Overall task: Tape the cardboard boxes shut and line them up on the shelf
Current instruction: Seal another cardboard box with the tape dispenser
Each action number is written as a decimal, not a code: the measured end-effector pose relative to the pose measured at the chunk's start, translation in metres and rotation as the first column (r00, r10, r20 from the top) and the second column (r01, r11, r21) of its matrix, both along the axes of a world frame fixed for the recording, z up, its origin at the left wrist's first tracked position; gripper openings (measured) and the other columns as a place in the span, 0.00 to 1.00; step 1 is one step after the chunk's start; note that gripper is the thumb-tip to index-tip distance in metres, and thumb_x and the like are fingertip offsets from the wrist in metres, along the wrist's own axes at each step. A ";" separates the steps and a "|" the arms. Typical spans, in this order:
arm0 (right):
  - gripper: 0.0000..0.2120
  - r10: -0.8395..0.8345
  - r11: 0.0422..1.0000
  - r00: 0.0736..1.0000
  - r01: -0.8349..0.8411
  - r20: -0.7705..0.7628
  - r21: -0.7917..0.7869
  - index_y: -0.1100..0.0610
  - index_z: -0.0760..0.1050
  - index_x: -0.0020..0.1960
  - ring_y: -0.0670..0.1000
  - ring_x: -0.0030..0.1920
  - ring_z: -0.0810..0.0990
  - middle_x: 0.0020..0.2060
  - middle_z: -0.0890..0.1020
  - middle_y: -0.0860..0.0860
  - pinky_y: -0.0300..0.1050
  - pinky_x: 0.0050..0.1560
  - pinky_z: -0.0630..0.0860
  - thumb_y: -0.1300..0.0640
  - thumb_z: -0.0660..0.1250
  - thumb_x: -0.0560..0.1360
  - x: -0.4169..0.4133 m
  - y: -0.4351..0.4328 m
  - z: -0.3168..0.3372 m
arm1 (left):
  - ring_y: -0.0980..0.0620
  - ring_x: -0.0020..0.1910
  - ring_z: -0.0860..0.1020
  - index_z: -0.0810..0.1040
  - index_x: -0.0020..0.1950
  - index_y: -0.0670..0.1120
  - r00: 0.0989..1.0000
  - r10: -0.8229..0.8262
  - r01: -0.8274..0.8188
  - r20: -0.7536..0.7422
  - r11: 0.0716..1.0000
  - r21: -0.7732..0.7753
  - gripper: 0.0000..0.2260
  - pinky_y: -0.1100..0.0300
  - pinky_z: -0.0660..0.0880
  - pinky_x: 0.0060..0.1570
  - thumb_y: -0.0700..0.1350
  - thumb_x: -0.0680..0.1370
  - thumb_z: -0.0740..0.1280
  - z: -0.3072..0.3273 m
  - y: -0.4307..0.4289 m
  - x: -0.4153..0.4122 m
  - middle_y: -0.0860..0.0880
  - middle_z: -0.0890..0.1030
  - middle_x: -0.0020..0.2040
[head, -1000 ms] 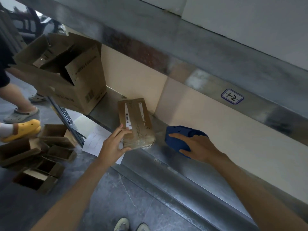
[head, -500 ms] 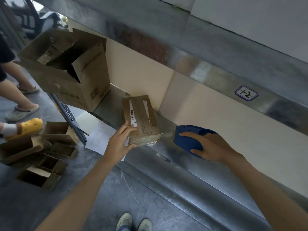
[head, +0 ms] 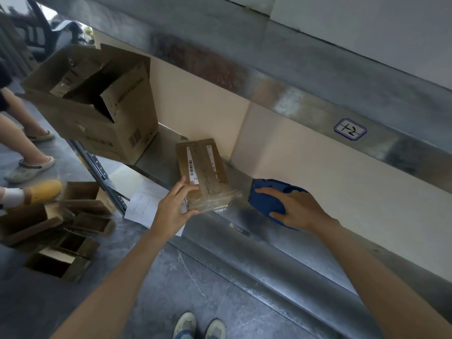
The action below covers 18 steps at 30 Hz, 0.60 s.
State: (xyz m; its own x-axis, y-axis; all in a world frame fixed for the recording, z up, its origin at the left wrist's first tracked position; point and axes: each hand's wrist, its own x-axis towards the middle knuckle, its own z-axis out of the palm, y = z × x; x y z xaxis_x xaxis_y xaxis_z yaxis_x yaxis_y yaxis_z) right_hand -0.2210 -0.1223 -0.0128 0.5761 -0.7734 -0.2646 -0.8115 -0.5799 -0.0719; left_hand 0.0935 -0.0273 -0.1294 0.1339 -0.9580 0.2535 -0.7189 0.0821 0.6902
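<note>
On metal shelf (head: 281,243), left hand (head: 175,209) gripping taped box (head: 204,174), right hand (head: 297,209) on tape dispenser (head: 267,200)

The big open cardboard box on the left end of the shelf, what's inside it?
The big open box has its flaps up. Inside, only a loose brown cardboard piece along the left wall and dark shadow show. The bottom is hidden by the flaps and walls, so any other contents cannot be told.
</note>
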 end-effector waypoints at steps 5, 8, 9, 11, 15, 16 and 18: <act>0.31 -0.031 0.999 0.999 0.031 -0.013 -0.027 0.35 0.51 0.76 0.51 0.33 0.74 0.40 0.78 0.48 0.47 0.38 0.76 0.46 0.62 0.79 0.024 -0.006 -0.019 | 0.55 0.75 0.65 0.75 0.65 0.52 1.000 0.002 -0.002 0.011 1.000 -0.003 0.30 0.60 0.71 0.63 0.45 0.66 0.81 -0.003 -0.001 0.001 0.53 0.72 0.71; 0.31 -0.010 0.999 1.000 0.010 -0.001 -0.045 0.36 0.49 0.77 0.52 0.34 0.76 0.43 0.81 0.52 0.46 0.36 0.75 0.46 0.60 0.80 0.043 -0.010 -0.029 | 0.56 0.75 0.63 0.75 0.65 0.52 1.000 0.001 -0.001 0.005 1.000 -0.011 0.30 0.62 0.70 0.64 0.45 0.66 0.81 -0.003 0.000 0.001 0.53 0.73 0.71; 0.31 0.003 0.999 1.000 -0.003 -0.001 -0.051 0.36 0.48 0.77 0.52 0.35 0.77 0.44 0.82 0.53 0.46 0.36 0.75 0.46 0.60 0.80 0.048 -0.011 -0.034 | 0.58 0.75 0.63 0.75 0.65 0.52 1.000 0.000 0.000 0.002 1.000 -0.017 0.29 0.62 0.69 0.64 0.45 0.66 0.81 -0.003 0.000 0.001 0.54 0.73 0.70; 0.31 0.042 0.995 0.999 -0.043 -0.013 -0.085 0.38 0.48 0.78 0.53 0.36 0.79 0.42 0.82 0.53 0.46 0.34 0.74 0.47 0.59 0.80 0.054 -0.009 -0.040 | 0.59 0.75 0.62 0.76 0.65 0.52 1.000 -0.005 0.005 -0.003 1.000 -0.026 0.29 0.63 0.69 0.63 0.44 0.66 0.81 -0.003 0.000 0.001 0.54 0.73 0.70; 0.31 0.036 0.992 0.999 -0.036 -0.001 -0.120 0.40 0.47 0.78 0.54 0.37 0.79 0.45 0.83 0.55 0.46 0.32 0.71 0.52 0.59 0.81 0.067 -0.013 -0.048 | 0.58 0.75 0.62 0.75 0.65 0.52 1.000 -0.011 0.010 -0.004 0.999 -0.032 0.30 0.65 0.69 0.64 0.43 0.66 0.82 -0.004 -0.001 0.002 0.54 0.73 0.71; 0.32 0.025 0.991 1.000 -0.023 0.016 -0.131 0.40 0.47 0.78 0.54 0.39 0.80 0.46 0.83 0.55 0.45 0.32 0.70 0.52 0.60 0.81 0.072 -0.017 -0.050 | 0.58 0.76 0.62 0.75 0.65 0.53 1.000 -0.009 0.009 -0.004 1.000 -0.027 0.30 0.66 0.68 0.64 0.43 0.65 0.82 -0.005 -0.001 0.002 0.54 0.73 0.71; 0.31 -0.001 0.992 0.998 0.010 0.067 -0.123 0.40 0.48 0.78 0.53 0.38 0.80 0.46 0.83 0.54 0.43 0.29 0.66 0.49 0.61 0.81 0.077 -0.023 -0.052 | 0.58 0.76 0.62 0.75 0.65 0.53 1.000 -0.006 0.006 -0.003 1.000 -0.019 0.30 0.66 0.68 0.64 0.44 0.65 0.82 -0.004 -0.001 0.003 0.54 0.72 0.72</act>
